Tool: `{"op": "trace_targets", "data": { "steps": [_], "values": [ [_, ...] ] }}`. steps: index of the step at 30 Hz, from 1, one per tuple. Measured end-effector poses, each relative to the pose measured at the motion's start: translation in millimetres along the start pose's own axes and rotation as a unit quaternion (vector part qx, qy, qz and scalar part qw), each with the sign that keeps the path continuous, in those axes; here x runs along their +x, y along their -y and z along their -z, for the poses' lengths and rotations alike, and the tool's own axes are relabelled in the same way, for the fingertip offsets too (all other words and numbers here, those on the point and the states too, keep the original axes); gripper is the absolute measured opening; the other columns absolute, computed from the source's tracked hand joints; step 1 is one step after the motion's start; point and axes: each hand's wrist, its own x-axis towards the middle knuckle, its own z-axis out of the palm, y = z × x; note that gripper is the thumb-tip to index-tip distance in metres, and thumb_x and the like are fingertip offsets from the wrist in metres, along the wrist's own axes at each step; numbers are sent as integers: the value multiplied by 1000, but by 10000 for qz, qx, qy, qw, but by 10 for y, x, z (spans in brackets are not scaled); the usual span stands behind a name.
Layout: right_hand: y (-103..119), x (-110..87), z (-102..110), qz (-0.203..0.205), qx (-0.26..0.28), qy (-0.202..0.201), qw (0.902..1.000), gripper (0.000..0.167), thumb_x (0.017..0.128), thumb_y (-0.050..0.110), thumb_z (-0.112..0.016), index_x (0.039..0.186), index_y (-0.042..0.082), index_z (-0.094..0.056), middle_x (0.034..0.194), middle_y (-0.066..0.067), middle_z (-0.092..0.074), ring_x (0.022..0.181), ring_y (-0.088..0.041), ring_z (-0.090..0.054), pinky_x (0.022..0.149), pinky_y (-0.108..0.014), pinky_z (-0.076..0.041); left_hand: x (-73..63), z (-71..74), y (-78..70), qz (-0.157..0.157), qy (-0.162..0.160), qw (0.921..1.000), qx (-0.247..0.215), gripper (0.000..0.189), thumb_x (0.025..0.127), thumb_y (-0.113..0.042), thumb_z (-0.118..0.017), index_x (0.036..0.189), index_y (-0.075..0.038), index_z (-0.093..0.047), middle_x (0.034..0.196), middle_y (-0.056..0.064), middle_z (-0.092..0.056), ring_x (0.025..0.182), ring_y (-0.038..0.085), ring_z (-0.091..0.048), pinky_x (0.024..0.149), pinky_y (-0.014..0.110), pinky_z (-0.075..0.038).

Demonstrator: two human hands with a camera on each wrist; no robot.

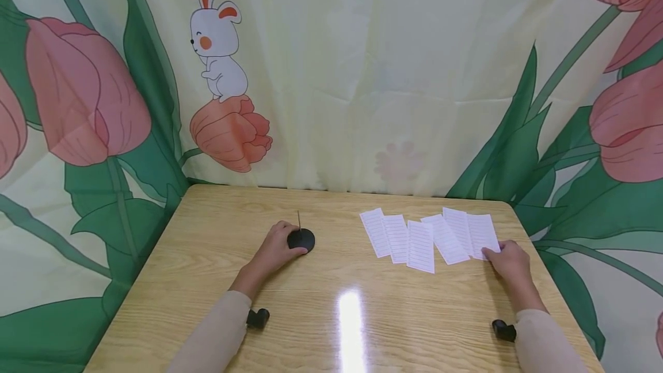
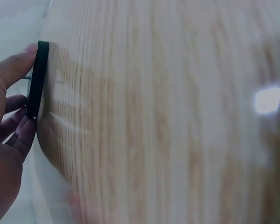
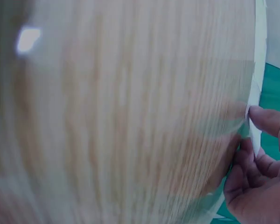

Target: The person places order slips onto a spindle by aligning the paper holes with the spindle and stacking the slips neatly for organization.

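On the left half of the table stands a bill spike (image 1: 305,241), a black round base with a thin upright rod. My left hand (image 1: 274,248) grips the base by its edge; the left wrist view shows the thumb and fingers at opposite sides of the dark disc (image 2: 38,79). Over on the right, my right hand (image 1: 511,262) pinches the near corner of the rightmost paper slip (image 1: 481,231). In the right wrist view the thumb lies on the slip's edge (image 3: 255,135) with curled fingers below. The slip lies beside other lined white slips (image 1: 420,246), several of them overlapping.
The wooden table (image 1: 290,315) has a bright light reflection near its front middle. Behind it hangs a curtain (image 1: 331,73) printed with tulips and a rabbit. A small black wrist camera (image 1: 258,318) sits by the left sleeve, another (image 1: 503,330) by the right.
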Motion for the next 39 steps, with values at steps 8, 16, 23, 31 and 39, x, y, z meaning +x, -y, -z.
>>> {"op": "trace_targets", "data": {
  "steps": [8, 16, 23, 31, 39],
  "values": [
    [-65, 16, 29, 87, 220, -232, 9994, 44, 108, 18, -47, 135, -18, -45, 123, -36, -53, 104, -44, -51, 85, -50, -49, -20, -10, -7, 23, -2, 10000, -53, 61, 82, -31, -89, 131, -3, -67, 124, 11, -60, 118, 31, -57, 103, 49, -50],
    [-100, -14, 130, 381, 236, -708, 9965, 38, 108, 17, -47, 128, -15, -51, 117, -36, -58, 104, -45, -55, 86, -53, -48, -15, -28, -11, 19, 21, 10000, -66, 61, 82, -31, -89, 132, -3, -67, 123, 10, -60, 117, 29, -56, 102, 49, -50],
    [-55, -56, 263, 410, 297, -849, 9951, 41, 109, 20, -45, 133, -13, -50, 114, -32, -57, 101, -42, -53, 77, -43, -45, 6, -23, -6, 5, 44, 10000, 17, 62, 83, -32, -88, 133, -4, -66, 125, 10, -60, 118, 30, -56, 103, 49, -50],
    [77, -142, 312, 646, 337, -1024, 9921, 42, 109, 24, -46, 132, -11, -52, 112, -28, -58, 97, -37, -54, 69, -33, -42, 6, 3, -14, 2, 29, 10000, 18, 62, 83, -32, -88, 133, -3, -66, 127, 11, -60, 120, 31, -56, 104, 49, -49],
    [315, -273, 358, 869, 474, -1131, 9886, 41, 109, 27, -49, 130, -8, -55, 113, -25, -60, 92, -31, -56, 58, -19, -42, -7, 15, -17, 7, 69, 10000, 34, 63, 83, -33, -88, 134, -3, -65, 127, 11, -59, 121, 31, -55, 105, 50, -49]
  ]
}}
